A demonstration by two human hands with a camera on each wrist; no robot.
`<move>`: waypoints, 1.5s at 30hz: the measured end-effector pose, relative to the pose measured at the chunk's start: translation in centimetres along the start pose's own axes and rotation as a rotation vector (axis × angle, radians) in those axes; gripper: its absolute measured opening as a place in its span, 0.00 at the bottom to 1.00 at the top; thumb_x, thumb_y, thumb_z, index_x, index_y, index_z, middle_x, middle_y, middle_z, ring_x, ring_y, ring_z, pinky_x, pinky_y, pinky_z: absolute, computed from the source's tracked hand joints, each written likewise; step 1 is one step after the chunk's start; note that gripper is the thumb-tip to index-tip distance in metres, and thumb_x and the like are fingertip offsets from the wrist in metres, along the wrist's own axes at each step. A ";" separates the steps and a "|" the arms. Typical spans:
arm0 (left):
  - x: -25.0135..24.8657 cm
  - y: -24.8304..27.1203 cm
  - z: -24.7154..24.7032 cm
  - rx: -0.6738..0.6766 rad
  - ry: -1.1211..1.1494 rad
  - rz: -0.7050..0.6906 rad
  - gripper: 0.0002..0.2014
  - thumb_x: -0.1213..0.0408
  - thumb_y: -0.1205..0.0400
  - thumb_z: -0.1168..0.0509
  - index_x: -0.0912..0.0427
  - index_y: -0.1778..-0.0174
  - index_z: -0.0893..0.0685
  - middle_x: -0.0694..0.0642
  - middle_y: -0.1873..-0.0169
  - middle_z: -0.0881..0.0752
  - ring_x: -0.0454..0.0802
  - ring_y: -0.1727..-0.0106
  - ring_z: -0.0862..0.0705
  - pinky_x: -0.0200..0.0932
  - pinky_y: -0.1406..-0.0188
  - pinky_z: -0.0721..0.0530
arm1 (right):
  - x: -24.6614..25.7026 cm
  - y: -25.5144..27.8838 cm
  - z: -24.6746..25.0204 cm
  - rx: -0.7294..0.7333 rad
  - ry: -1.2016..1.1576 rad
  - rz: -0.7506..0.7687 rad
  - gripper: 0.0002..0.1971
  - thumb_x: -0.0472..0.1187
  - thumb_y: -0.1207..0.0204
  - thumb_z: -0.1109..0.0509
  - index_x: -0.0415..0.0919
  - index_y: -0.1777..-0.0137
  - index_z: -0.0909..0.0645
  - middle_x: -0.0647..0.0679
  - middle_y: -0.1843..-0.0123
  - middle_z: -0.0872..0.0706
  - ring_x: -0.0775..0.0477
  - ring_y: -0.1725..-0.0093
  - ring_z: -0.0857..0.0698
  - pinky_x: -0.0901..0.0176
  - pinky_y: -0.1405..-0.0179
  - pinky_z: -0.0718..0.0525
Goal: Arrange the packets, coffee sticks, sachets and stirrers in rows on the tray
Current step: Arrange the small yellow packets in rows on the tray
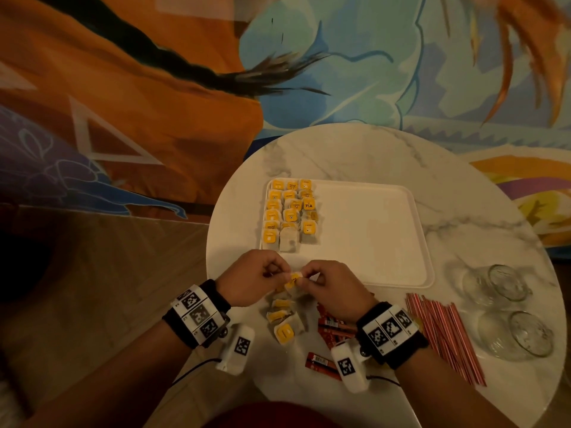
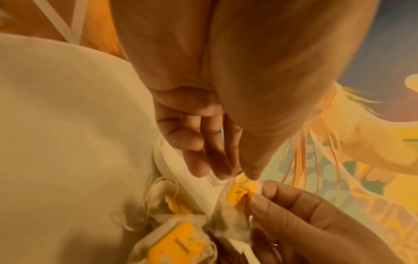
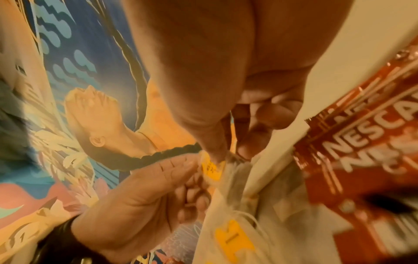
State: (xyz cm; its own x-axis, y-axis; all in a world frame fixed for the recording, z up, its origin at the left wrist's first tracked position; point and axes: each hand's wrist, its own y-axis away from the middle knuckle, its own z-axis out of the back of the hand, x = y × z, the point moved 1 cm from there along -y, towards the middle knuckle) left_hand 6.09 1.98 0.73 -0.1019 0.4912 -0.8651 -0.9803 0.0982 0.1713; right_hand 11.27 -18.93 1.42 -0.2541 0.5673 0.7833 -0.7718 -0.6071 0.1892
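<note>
Both hands' grip – left hand (image 1: pixel 247 281), right hand (image 1: pixel 332 288) – apparently pinching tea packet (image 1: pixel 293 279).

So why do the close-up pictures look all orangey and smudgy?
Left wrist view: warm dim light tints everything; the yellow-tagged tea bag pinched by both hands is soft, and nearer bags smear. Right wrist view: the red coffee stick blurs and bends at the edge. Head view: dim but sharper, and the round marble table bulges.
</note>
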 end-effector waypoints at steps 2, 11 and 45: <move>0.4 -0.1 0.2 -0.033 -0.032 0.024 0.06 0.54 0.19 0.26 0.51 0.52 0.10 0.46 0.61 0.09 0.41 0.59 0.11 0.42 0.55 0.12 | 0.0 -0.4 0.7 -0.041 -0.023 0.003 0.04 0.45 0.19 0.28 0.49 0.54 0.14 0.56 0.61 0.11 0.60 0.65 0.15 0.68 0.63 0.21; 1.7 0.8 -0.5 0.093 -0.332 0.077 0.06 0.55 0.23 0.24 0.53 0.55 0.07 0.46 0.58 0.08 0.40 0.56 0.12 0.39 0.53 0.16 | -1.3 -4.5 3.5 -0.145 -0.032 -0.109 0.05 0.43 0.16 0.30 0.46 0.54 0.18 0.52 0.61 0.10 0.55 0.70 0.17 0.58 0.65 0.17; 0.7 -6.5 1.4 0.079 -0.418 0.129 0.22 0.54 0.19 0.29 0.55 0.30 0.19 0.46 0.57 0.17 0.46 0.52 0.16 0.42 0.48 0.19 | -2.7 -9.4 3.2 -0.205 0.206 -0.295 0.14 0.47 0.20 0.30 0.44 0.37 0.14 0.47 0.37 0.12 0.44 0.38 0.14 0.54 0.40 0.18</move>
State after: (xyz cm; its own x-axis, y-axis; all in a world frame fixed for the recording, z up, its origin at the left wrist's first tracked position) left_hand 12.66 2.88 -0.39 -0.1297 0.8100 -0.5718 -0.9465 0.0708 0.3149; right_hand 21.09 -16.52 -0.58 -0.0997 0.8128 0.5739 -0.9238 -0.2899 0.2500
